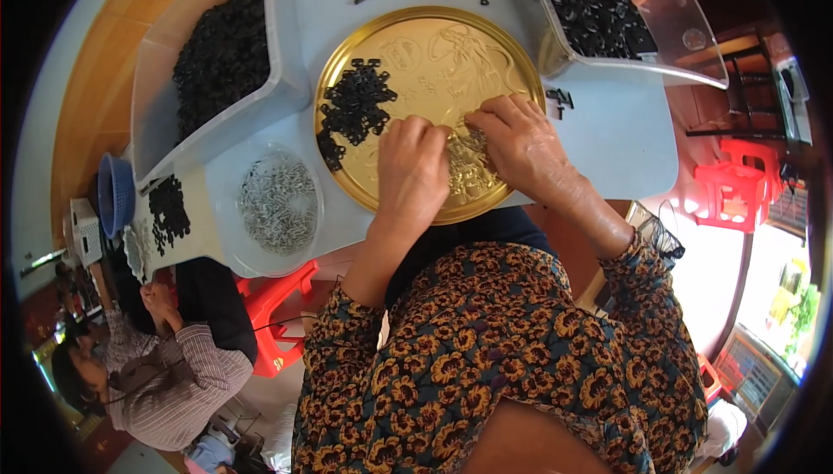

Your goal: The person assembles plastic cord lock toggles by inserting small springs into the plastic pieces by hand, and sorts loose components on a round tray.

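Observation:
A round gold tray (408, 31) with an embossed pattern lies on the table before me. On its left side sits a pile of small black plastic pieces (357, 101). Small shiny metal pieces (473, 170) are heaped at the tray's near right. My left hand (415, 166) is closed over the tray, left of the metal heap, its fingertips pinched together; what they hold is too small to make out. My right hand (525, 144) bends over the heap's far edge with curled fingers. Its fingertips are partly hidden, and I cannot tell what lies between them.
Clear plastic bins of black parts stand at left (282, 83) and right (607, 66). A clear round bowl of small metal pieces (278, 200) is left of the tray. A person (178, 370) sits at the lower left. Red stools (737, 183) stand at the right.

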Demonstrator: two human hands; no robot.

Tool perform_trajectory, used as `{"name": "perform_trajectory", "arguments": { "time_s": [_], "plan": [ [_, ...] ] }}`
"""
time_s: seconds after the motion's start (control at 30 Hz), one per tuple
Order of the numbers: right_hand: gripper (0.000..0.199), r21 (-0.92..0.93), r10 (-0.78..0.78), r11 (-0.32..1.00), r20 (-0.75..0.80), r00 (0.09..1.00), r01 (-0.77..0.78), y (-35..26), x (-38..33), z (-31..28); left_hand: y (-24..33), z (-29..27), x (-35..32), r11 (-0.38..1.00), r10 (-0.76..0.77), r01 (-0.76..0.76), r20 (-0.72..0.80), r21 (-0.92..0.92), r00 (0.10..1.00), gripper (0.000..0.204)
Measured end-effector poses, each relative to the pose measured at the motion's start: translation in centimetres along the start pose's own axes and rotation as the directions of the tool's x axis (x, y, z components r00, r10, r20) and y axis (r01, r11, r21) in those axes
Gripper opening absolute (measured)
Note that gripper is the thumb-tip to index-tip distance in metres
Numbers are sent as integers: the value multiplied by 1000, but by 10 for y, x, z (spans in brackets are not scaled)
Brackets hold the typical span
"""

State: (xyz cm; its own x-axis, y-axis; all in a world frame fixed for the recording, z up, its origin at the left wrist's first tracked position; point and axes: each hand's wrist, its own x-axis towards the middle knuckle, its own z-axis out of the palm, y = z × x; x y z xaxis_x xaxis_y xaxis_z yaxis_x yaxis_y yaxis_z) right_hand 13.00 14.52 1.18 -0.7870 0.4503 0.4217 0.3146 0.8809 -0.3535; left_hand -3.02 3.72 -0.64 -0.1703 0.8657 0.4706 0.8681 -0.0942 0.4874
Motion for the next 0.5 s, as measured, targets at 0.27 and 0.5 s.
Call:
{"name": "perform_trajectory", "arguments": {
  "time_s": [0.27, 0.5],
  "plan": [
    [24, 97, -78, 993, 125, 989, 66, -4, 1, -5, 15, -10, -8, 985, 4, 16, 114, -174, 993, 30],
    [28, 78, -61, 996, 95, 994, 53, -5, 6, -15, 16, -26, -10, 978, -60, 49, -49, -205, 997, 17]
  ]
}}
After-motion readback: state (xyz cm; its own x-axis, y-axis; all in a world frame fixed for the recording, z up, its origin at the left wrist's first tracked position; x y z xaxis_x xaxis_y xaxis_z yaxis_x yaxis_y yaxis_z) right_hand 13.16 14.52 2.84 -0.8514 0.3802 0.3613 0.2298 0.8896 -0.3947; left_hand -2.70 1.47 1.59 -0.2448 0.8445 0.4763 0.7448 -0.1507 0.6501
